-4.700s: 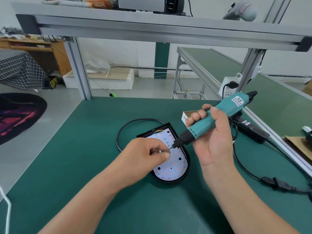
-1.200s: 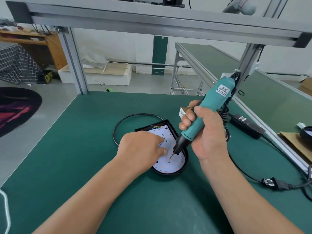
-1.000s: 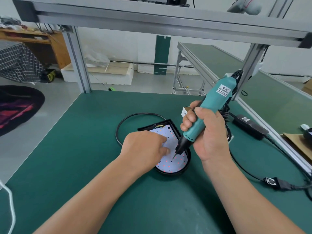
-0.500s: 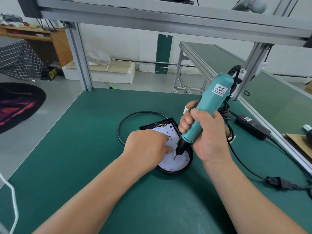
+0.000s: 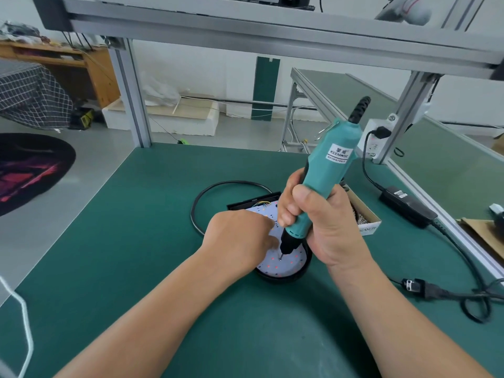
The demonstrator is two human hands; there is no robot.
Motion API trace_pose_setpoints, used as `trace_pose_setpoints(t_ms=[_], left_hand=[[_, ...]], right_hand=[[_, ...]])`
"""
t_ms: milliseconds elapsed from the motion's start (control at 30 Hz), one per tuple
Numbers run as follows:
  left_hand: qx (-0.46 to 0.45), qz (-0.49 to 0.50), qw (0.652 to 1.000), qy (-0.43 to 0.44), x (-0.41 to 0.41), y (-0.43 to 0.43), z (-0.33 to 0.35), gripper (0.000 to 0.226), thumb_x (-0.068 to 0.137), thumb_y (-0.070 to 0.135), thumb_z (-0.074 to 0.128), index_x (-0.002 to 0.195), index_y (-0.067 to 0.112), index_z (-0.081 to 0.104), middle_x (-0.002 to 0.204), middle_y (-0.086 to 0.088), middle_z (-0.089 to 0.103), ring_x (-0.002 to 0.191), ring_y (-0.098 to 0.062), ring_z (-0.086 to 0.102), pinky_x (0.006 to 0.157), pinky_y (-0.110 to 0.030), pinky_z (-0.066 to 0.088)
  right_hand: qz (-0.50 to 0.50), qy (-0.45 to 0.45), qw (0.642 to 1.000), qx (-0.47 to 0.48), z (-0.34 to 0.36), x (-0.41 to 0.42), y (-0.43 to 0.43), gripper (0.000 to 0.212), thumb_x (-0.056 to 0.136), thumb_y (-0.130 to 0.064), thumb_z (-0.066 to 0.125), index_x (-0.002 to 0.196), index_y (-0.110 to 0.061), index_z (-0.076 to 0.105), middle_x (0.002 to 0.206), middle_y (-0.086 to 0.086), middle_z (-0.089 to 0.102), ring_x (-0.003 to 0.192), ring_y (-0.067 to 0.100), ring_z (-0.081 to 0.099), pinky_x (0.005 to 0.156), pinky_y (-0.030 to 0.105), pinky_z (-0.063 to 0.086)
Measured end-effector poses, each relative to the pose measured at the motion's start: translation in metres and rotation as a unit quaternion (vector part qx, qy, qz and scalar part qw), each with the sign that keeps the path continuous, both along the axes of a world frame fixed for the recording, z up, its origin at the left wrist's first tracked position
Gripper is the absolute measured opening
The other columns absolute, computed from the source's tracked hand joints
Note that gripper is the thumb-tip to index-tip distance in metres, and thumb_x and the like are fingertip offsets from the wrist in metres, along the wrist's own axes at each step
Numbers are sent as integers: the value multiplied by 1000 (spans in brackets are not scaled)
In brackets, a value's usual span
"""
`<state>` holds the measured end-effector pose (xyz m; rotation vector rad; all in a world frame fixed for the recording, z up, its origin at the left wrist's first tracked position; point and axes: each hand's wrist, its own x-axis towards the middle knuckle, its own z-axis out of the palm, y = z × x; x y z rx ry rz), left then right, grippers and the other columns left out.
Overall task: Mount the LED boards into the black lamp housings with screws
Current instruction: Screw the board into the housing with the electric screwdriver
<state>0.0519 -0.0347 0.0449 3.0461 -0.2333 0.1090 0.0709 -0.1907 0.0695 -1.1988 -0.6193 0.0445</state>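
**Driver bit down on the board**

The black lamp housing (image 5: 283, 280) turns its rounded end to the person; its long axis runs away to the square far end, with the LED board (image 5: 282, 264) inside. The left hand (image 5: 240, 241) rests on the board, fingers bent beside the bit — whether they pinch anything cannot be told. The right hand (image 5: 327, 230) clenches the near-upright screwdriver (image 5: 328, 167). The green mat (image 5: 131, 241) spreads wide leftward; the screw box (image 5: 368, 229) crowds the right.

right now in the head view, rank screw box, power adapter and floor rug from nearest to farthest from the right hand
1. screw box, just beside the right hand
2. power adapter, farther right
3. floor rug, far left
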Motion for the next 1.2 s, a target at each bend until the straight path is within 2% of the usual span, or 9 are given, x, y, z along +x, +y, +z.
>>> trace_pose_setpoints(t_ms=[200, 333, 467, 533, 600, 733, 800, 1033, 1200], left_hand=[[-14, -12, 1000, 3, -2, 0, 3, 26, 100, 49, 50, 95, 28, 64, 73, 3, 56, 81, -25, 61, 54, -32, 30], [-56, -13, 998, 7, -3, 5, 1, 29, 100, 51, 53, 114, 32, 68, 90, 4, 72, 95, -24, 67, 70, -33, 51], [-163, -13, 986, 14, -9, 15, 0, 35, 104, 49, 49, 136, 39, 61, 113, 7, 74, 108, -20, 67, 86, -34, 53], [-283, 15, 958, 32, -8, 20, 1, 30, 108, 41, 45, 132, 36, 61, 103, 8, 72, 89, -11, 67, 77, -29, 53], [-465, 62, 881, 60, -4, 24, 3, 28, 108, 23, 41, 123, 29, 64, 88, 4, 66, 65, -7, 57, 60, -24, 49], [-778, 103, 594, 176, -5, 31, 14, 41, 96, -11, 36, 125, 0, 63, 95, -10, 61, 60, -12, 51, 49, -23, 41], [-807, 96, 547, 203, -6, 35, 16, 42, 95, -16, 34, 126, -11, 61, 92, -15, 61, 60, -14, 52, 49, -22, 41], [-818, 77, 520, 236, -12, 32, 12, 25, 110, 0, 44, 127, -11, 59, 99, -18, 78, 55, -9, 56, 41, -17, 39], [-752, 66, 623, 205, -14, 26, 8, 27, 109, 29, 58, 107, 2, 58, 85, -11, 75, 42, -10, 42, 37, -19, 26]], right_hand=[[17, 26, 997, 71, 5, 0, -8, 12, 92, -21, 64, 102, -14, 67, 69, 3, 51, 61, 22, 51, 64, 34, 48], [-3, 30, 987, 156, 12, 7, -18, 11, 97, -24, 59, 103, -16, 63, 71, -2, 49, 63, 16, 50, 65, 30, 49], [-56, 108, 967, 225, 10, 17, -24, 12, 100, -27, 56, 99, -17, 61, 72, -4, 45, 64, 13, 46, 64, 26, 46], [-74, 141, 954, 254, 8, 20, -25, 12, 100, -27, 55, 98, -16, 60, 72, -5, 44, 64, 12, 45, 64, 26, 46], [-87, 157, 945, 272, 6, 23, -26, 11, 101, -26, 55, 97, -16, 60, 73, -4, 44, 65, 12, 45, 65, 26, 46], [-89, 164, 937, 295, 4, 24, -28, 10, 102, -23, 56, 97, -15, 61, 75, -3, 43, 67, 13, 46, 67, 27, 47], [-88, 163, 937, 296, 5, 23, -27, 9, 101, -22, 57, 96, -15, 61, 75, -3, 44, 66, 13, 46, 67, 27, 48], [-82, 169, 931, 314, 3, 24, -30, 9, 100, -21, 57, 96, -15, 63, 76, -3, 45, 67, 14, 46, 67, 28, 48], [-79, 175, 926, 327, 2, 27, -32, 9, 99, -23, 60, 96, -15, 63, 75, -3, 46, 67, 14, 47, 68, 28, 48]])
